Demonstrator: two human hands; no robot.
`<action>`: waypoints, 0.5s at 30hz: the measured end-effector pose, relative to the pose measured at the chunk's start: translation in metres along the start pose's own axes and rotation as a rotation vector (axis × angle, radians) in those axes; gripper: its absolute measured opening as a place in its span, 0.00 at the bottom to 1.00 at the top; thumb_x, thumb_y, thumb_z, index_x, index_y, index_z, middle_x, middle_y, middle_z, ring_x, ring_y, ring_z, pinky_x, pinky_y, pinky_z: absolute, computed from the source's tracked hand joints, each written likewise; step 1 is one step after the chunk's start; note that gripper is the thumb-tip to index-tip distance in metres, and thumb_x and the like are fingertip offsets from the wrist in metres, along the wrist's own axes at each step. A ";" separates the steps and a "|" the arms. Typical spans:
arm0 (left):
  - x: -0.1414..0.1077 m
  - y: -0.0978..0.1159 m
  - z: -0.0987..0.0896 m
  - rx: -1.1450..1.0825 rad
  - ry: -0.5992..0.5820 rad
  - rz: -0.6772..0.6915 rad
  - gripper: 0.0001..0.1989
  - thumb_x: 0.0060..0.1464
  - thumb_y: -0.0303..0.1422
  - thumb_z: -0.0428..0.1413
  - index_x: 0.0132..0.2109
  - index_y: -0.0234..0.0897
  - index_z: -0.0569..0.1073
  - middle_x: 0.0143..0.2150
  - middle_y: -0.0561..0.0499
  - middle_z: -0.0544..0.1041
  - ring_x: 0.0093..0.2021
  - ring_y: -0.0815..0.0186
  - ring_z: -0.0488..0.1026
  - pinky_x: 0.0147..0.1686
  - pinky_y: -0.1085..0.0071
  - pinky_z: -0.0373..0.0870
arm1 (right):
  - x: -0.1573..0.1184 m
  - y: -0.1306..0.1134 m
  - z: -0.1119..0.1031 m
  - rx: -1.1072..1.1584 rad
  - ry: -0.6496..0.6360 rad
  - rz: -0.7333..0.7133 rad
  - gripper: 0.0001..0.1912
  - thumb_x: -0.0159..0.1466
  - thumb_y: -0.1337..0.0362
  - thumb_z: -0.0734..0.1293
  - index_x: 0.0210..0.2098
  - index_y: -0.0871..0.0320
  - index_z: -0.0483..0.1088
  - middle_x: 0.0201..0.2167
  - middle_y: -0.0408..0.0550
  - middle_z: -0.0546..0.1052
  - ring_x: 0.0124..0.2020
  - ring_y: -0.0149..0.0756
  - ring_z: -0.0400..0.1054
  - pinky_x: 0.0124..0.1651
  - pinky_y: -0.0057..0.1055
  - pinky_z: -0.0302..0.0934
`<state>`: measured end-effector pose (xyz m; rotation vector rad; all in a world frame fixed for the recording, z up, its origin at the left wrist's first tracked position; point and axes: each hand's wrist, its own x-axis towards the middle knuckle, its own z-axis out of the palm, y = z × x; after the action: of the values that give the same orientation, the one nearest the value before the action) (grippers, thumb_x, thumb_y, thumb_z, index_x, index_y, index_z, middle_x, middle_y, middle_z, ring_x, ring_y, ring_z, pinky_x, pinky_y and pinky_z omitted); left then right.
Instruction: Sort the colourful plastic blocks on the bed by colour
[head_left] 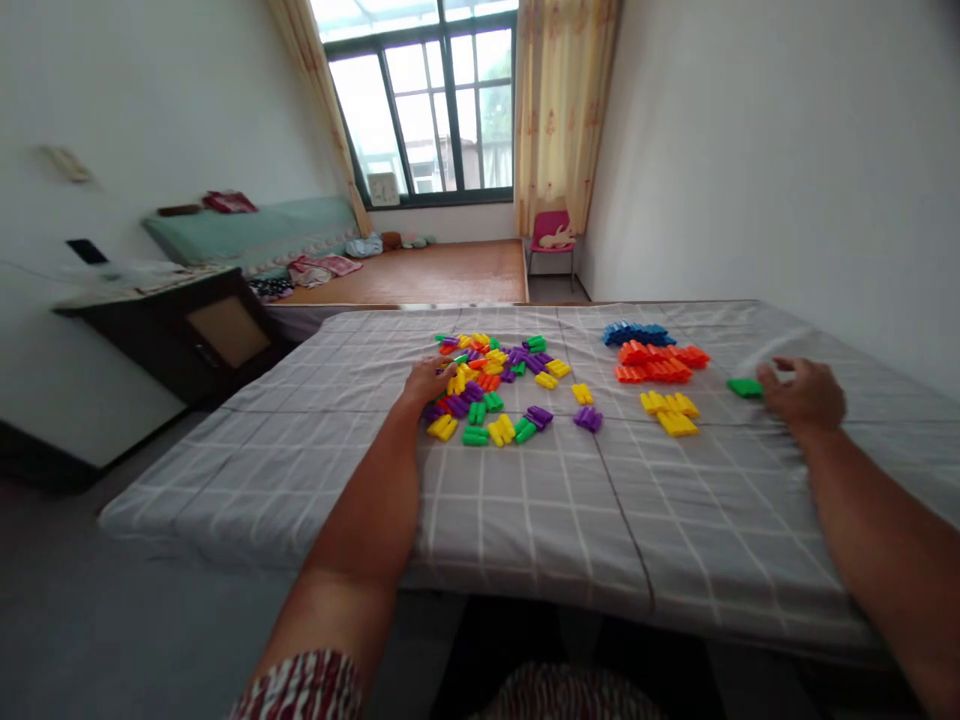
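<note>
On the left, my left hand (433, 382) reaches over a loose pile of small plastic pieces (480, 408) in yellow, green, purple and orange. Its fingers are stretched out and touch the pile near a yellow piece (461, 378); the fingertips are partly lost among the pieces. Far to the right, my right hand (806, 397) rests by a green piece (744, 387) lying on the cloth. One fingertip meets that piece's end, while another finger curves above, apart from it. Between the hands lie groups of blue (637, 334), orange (656, 362) and yellow pieces (671, 410).
A grey checked cloth (510, 510) covers the bed-like surface. A single yellow piece (582, 393) and a purple one (589, 418) lie right of the pile. A dark cabinet (217, 335) stands at left, and a pink chair (551, 228) behind near the window.
</note>
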<state>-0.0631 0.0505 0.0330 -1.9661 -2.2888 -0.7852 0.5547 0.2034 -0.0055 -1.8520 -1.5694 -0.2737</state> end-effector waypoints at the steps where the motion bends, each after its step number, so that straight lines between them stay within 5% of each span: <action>1: 0.000 0.000 0.002 -0.016 -0.006 0.016 0.16 0.57 0.37 0.51 0.48 0.39 0.78 0.48 0.46 0.79 0.51 0.61 0.73 0.54 0.68 0.65 | -0.003 -0.008 -0.003 0.012 0.037 -0.036 0.21 0.63 0.56 0.62 0.51 0.58 0.72 0.37 0.64 0.75 0.51 0.49 0.65 0.44 0.41 0.59; 4: 0.003 -0.005 0.005 -0.103 0.022 0.011 0.16 0.57 0.34 0.50 0.47 0.37 0.79 0.48 0.46 0.79 0.49 0.62 0.73 0.52 0.69 0.66 | -0.014 -0.050 -0.013 0.062 0.069 -0.209 0.19 0.64 0.62 0.59 0.52 0.60 0.70 0.33 0.60 0.75 0.51 0.46 0.65 0.47 0.38 0.59; 7: 0.006 -0.016 0.002 -0.238 0.159 -0.116 0.19 0.59 0.35 0.46 0.48 0.33 0.78 0.44 0.46 0.80 0.45 0.64 0.74 0.47 0.71 0.67 | -0.033 -0.114 -0.022 0.172 0.009 -0.438 0.18 0.65 0.63 0.58 0.51 0.59 0.70 0.42 0.60 0.75 0.47 0.42 0.66 0.50 0.35 0.60; 12: 0.009 -0.035 -0.002 -0.450 0.449 -0.371 0.18 0.59 0.33 0.46 0.44 0.30 0.79 0.41 0.43 0.80 0.42 0.63 0.75 0.41 0.72 0.68 | -0.085 -0.242 -0.029 0.467 -0.229 -0.780 0.16 0.66 0.59 0.59 0.48 0.56 0.71 0.44 0.52 0.75 0.37 0.37 0.70 0.43 0.35 0.64; 15: 0.009 -0.038 0.000 -0.598 0.511 -0.457 0.16 0.58 0.34 0.48 0.41 0.31 0.79 0.35 0.44 0.80 0.39 0.63 0.75 0.38 0.72 0.68 | -0.113 -0.312 -0.025 0.547 -0.373 -0.989 0.14 0.66 0.60 0.60 0.46 0.54 0.72 0.44 0.51 0.76 0.42 0.39 0.70 0.46 0.35 0.64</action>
<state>-0.1003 0.0553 0.0229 -1.1192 -2.3391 -1.9304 0.2422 0.1112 0.0619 -0.6310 -2.4253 0.0899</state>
